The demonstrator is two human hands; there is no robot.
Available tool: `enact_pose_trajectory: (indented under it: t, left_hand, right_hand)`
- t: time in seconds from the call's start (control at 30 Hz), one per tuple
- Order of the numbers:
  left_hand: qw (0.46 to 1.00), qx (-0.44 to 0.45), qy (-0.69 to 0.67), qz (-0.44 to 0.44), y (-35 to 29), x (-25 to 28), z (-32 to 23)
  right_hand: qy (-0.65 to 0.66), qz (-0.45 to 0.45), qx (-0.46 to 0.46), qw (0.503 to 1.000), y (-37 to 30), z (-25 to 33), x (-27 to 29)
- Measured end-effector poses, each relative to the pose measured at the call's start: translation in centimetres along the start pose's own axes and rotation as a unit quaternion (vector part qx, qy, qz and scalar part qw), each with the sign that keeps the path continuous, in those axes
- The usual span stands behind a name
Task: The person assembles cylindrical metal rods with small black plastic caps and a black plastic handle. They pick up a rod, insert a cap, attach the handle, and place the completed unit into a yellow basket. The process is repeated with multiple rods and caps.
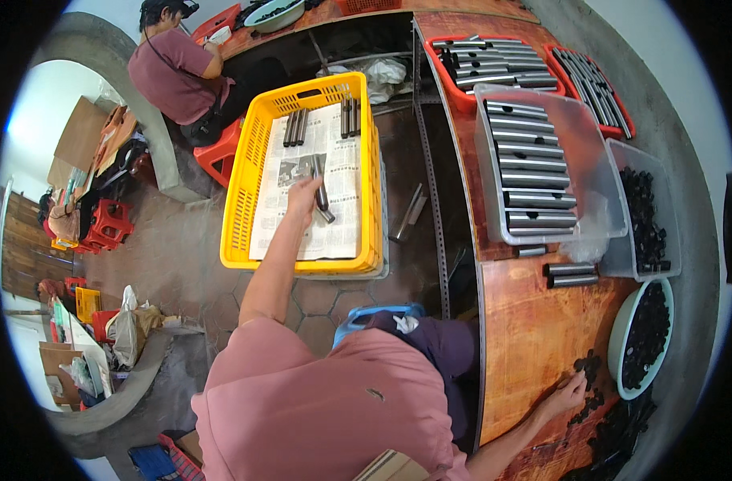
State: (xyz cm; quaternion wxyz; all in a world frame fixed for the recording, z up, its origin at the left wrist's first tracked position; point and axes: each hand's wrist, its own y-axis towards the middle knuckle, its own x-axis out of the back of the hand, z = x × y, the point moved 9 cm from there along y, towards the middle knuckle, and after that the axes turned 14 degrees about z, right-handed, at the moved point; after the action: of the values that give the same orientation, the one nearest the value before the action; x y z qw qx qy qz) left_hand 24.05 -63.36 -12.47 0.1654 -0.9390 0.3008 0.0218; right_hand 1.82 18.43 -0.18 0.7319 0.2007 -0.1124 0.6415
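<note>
My left hand [304, 195] reaches into a yellow plastic crate [246, 172] lined with newspaper and holds a short metal rod [322, 192] just above the paper. Several more metal rods [295, 127] lie at the crate's far end. My right hand [568, 394] rests on the wooden bench [526, 337] at the lower right, its fingers on a scatter of small black parts [588, 370]. It grips nothing that I can see.
A clear tub [614, 200] of grey metal cylinders stands on the bench, with red trays [462, 96] of rods behind it. A clear bin [670, 208] and a white bowl [620, 337] hold black parts. Another person [173, 68] sits at the far left near red stools [219, 156].
</note>
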Motion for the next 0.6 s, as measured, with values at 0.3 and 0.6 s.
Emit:
enact_pose_trajectory:
  t: [0.3, 0.6]
  left_hand:
    - [0.929, -0.048, 0.359, -0.08, 8.2, -1.0, 2.7]
    - [0.851, 0.067, 0.521, -0.024, 9.5, -2.0, 2.4]
  right_hand:
    - [-0.175, 0.018, 0.039, 0.984, 0.2, 0.1, -0.1]
    - [-0.231, -0.028, 0.007, 0.972, -0.2, 1.9, -0.9]
